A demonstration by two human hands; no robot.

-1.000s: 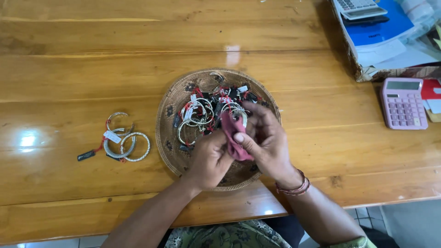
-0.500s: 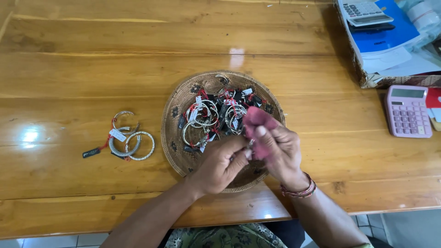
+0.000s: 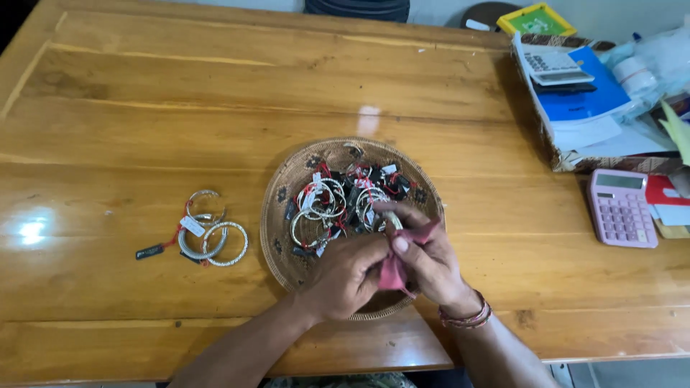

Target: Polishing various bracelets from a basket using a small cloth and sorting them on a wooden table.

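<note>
You held a silver bangle (image 3: 392, 220) wrapped in a pink cloth (image 3: 399, 259), both your left hand (image 3: 343, 274) and right hand (image 3: 431, 262) closed around them over the woven tray (image 3: 277, 215), with three bangles (image 3: 207, 231) set aside and many still heaped inside.

Bright even daylight; glare patches on glossy table (image 3: 108, 129) left and centre; sharp focus, slight wide-angle edge distortion.

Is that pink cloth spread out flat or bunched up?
Bunched up. The pink cloth is crumpled between the left hand and right hand, above the woven tray.
</note>
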